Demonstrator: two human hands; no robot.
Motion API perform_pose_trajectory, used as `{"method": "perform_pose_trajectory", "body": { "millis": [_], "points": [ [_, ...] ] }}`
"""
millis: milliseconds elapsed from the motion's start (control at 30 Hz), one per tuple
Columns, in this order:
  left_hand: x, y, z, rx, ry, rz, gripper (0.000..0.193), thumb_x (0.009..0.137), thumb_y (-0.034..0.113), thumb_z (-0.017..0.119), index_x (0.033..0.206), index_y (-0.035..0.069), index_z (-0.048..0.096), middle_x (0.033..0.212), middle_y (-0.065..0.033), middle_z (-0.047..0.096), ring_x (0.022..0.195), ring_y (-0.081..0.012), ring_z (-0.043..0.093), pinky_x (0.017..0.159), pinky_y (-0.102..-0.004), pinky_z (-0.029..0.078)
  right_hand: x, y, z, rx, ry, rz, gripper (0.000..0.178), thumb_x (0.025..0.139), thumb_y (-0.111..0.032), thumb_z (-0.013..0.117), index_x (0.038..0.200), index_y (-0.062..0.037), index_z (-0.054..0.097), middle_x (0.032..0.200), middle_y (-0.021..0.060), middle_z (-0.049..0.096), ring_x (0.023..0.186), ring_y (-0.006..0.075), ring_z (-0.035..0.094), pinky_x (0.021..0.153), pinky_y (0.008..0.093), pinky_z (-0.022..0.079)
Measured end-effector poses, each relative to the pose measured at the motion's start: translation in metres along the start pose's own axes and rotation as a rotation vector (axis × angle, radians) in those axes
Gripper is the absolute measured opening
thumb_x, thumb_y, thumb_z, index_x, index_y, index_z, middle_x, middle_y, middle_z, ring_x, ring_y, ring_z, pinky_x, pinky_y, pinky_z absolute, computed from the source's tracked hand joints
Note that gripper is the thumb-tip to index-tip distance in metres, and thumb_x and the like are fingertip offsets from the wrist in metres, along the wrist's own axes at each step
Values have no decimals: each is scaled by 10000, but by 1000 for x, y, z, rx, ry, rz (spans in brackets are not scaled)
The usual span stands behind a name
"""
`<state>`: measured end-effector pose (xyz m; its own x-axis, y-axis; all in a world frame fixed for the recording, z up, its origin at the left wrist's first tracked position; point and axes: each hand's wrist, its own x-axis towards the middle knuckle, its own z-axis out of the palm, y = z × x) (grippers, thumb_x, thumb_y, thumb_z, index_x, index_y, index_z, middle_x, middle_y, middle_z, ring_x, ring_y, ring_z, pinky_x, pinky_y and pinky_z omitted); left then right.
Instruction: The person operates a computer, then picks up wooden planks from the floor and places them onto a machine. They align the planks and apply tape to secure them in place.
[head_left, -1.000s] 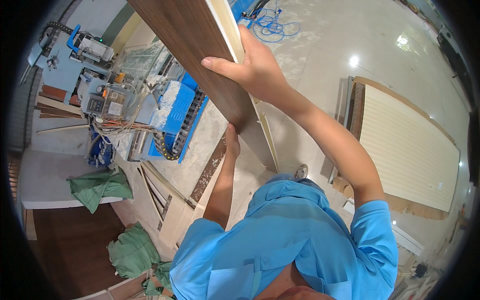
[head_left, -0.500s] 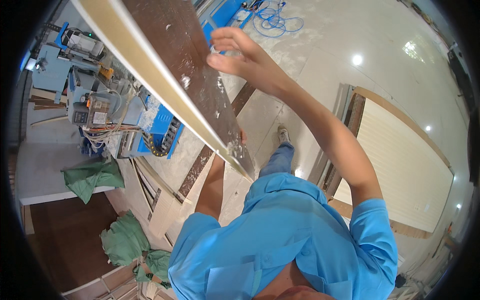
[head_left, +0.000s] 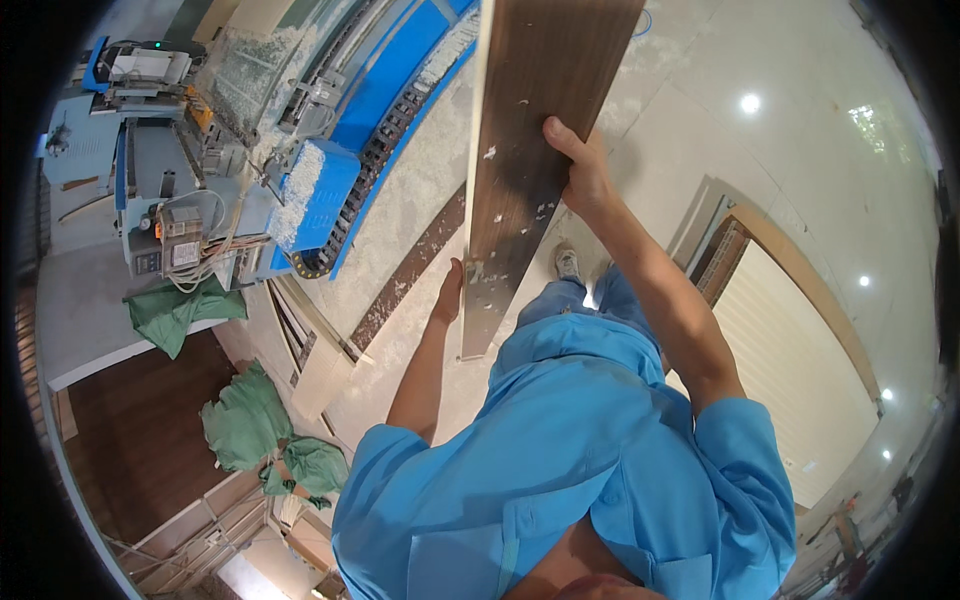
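The person held the long, flat, dark-brown wood-grain board [head_left: 520, 110] out in front of the body, its near end just beyond the blue shirt [head_left: 580, 390] and its far end running out of view. It had just been turned over: a second earlier a cleaner brown face had shown, with the pale edge [head_left: 480, 80] to the right, and now that edge lay to the left and the face in view carried loose white flakes [head_left: 490, 152].

The bare right hand [head_left: 588, 178], off the board with its fingers half curled half a second before, had closed on the right side, thumb pressed on the brown face (the other fingers were hidden behind it). The bare left hand [head_left: 450, 295] lay against the left edge nearer the body, its thumb pointing far; whether its hidden fingers gripped or merely supported could not be told. In effect, the board was steadied from both sides again, its flecked face open to view.

To the far left stood the blue metal machine housing [head_left: 330, 205], dusted with white shavings, beside a black segmented cable chain [head_left: 375, 165]. Cream ribbed flat panels [head_left: 790, 370] lay to the right, well apart from the board.
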<state>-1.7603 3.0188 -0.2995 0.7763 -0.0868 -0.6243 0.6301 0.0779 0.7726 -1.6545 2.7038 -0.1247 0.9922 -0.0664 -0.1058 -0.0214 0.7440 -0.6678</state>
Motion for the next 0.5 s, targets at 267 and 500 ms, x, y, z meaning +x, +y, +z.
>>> {"method": "perform_pose_trajectory", "body": {
  "millis": [267,500],
  "points": [
    [87,-17,97,69,-86,116,453,1092,488,414,1114,84,619,1035,18,601,978,-88,499,916,-286,425,85,-61,-70,-63,275,-28,515,869,-319,808,1210,27,640,1116,119,693,994,206,663,876,366,525],
    [117,38,211,247,144,321,409,1059,425,503,905,64,618,831,55,515,835,-82,470,749,-288,410,169,-144,-109,-66,289,-36,542,871,-383,814,1181,32,653,1071,101,699,893,189,678,798,353,542]
  ]
}}
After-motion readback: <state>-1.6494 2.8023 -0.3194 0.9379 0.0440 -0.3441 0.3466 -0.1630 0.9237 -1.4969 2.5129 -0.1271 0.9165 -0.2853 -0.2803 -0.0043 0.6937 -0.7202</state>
